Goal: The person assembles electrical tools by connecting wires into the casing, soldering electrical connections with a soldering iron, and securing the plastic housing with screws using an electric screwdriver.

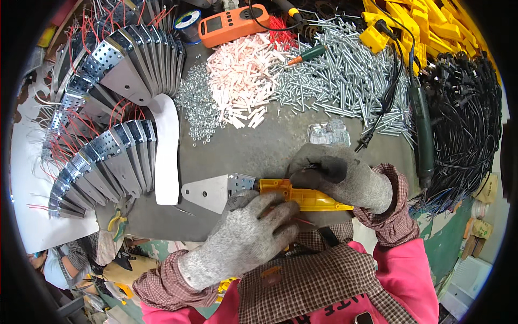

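In front of me lies a yellow plastic housing [318, 201], a long handle-like half shell. From its left end sticks a flat, tapered metal plate [206, 193] with two holes, joined to a perforated metal section [241, 182]. My left hand [251, 229], in a grey glove, has its fingers curled over the near side of the housing and the perforated section, gripping them. Also gloved, my right hand [340, 173] is over the housing's far side, fingers pinched together above it. What is between those fingertips is hidden by the dark glove. A red wire end shows below the housing.
Fanned stacks of metal plates [116, 162] with red wires stand left. Behind are nuts [199, 108], pale pink sleeves [240, 75], screws [345, 70], a screwdriver [307, 55] and an orange meter [233, 25]. An electric screwdriver [422, 129] hangs right, beside black cables [458, 113] and yellow housings [431, 24].
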Available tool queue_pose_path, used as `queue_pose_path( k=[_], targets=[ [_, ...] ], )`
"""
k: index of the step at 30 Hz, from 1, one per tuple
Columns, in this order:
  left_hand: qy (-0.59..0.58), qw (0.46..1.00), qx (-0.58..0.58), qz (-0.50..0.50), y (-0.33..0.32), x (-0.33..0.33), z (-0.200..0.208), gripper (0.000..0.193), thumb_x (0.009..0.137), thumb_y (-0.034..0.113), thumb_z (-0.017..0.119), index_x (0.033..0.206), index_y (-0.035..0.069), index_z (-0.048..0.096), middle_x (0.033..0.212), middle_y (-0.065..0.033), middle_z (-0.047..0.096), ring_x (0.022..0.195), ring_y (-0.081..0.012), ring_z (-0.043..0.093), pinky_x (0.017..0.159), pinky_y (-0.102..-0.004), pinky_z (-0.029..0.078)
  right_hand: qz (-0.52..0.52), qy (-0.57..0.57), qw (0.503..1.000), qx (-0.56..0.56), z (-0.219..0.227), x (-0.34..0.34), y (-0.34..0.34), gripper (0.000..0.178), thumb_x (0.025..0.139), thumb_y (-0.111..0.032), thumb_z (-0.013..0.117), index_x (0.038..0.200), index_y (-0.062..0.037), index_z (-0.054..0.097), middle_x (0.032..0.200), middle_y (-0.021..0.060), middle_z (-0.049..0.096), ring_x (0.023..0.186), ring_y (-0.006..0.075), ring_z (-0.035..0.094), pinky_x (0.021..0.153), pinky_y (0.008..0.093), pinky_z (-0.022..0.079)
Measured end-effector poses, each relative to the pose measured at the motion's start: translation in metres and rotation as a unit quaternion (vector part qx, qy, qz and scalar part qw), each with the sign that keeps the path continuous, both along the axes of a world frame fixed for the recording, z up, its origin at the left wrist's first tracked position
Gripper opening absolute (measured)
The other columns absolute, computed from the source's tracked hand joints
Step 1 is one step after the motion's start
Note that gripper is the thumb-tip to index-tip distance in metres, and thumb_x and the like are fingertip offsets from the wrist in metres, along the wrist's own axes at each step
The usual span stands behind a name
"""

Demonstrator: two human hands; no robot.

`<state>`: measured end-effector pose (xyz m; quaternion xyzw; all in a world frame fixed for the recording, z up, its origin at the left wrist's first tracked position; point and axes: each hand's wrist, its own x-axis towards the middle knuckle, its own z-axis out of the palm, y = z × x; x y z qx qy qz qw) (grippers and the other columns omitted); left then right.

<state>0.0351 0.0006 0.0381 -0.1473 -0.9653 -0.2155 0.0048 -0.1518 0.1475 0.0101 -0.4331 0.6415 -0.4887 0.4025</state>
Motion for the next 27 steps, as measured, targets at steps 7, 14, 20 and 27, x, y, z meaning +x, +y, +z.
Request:
queue_pose_path(
  k=[7, 14, 20, 27],
  targets=[
    [-0.015, 0.999, -0.023, 0.021, 0.007, -0.005, 0.001, 0.034, 0.073, 0.024, 0.063, 0.106, 0.018, 0.069, 0.113, -0.0035, 0.061, 0.109, -0.0269, 0.055, 0.091, -0.0497, 0.045, 0.031, 0.209, 0.965, -0.157, 0.025, -0.011, 0.009, 0.015, 0.089, -0.008, 0.062, 0.101, -0.0005, 0.066, 0.099, 0.0153, 0.064, 0.089, 0.0278, 0.064, 0.080, 0.0377, 0.050],
    [0.050, 0.979, 0.150, 0.131, -0.002, -0.009, -0.022, 0.030, 0.067, 0.008, 0.074, 0.095, 0.010, 0.066, 0.095, -0.0046, 0.065, 0.097, -0.0303, 0.059, 0.086, -0.0458, 0.045, 0.028, 0.197, 0.980, -0.025, 0.056, 0.001, 0.050, 0.025, 0.083, -0.022, 0.066, 0.092, 0.0002, 0.071, 0.083, 0.0129, 0.068, 0.071, 0.0259, 0.067, 0.065, 0.0345, 0.052],
    [0.086, 0.961, 0.214, 0.153, 0.000, -0.013, -0.021, 0.025, 0.072, 0.008, 0.074, 0.095, 0.010, 0.067, 0.096, -0.0053, 0.065, 0.102, -0.0309, 0.059, 0.090, -0.0469, 0.045, 0.130, 0.326, 0.936, 0.044, 0.031, 0.012, 0.033, 0.029, 0.083, -0.008, 0.070, 0.111, -0.0039, 0.066, 0.108, 0.0105, 0.067, 0.094, 0.0247, 0.068, 0.082, 0.0341, 0.055],
    [-0.004, 0.924, 0.320, 0.208, 0.005, -0.013, -0.023, 0.023, 0.079, 0.001, 0.074, 0.100, 0.010, 0.070, 0.098, -0.0069, 0.066, 0.111, -0.0258, 0.057, 0.089, -0.0390, 0.049, -0.076, -0.090, 0.992, -0.039, 0.017, 0.010, 0.027, 0.020, 0.097, -0.007, 0.054, 0.114, 0.0023, 0.058, 0.109, 0.0148, 0.066, 0.096, 0.0188, 0.067, 0.083, 0.0311, 0.054]
  ],
)
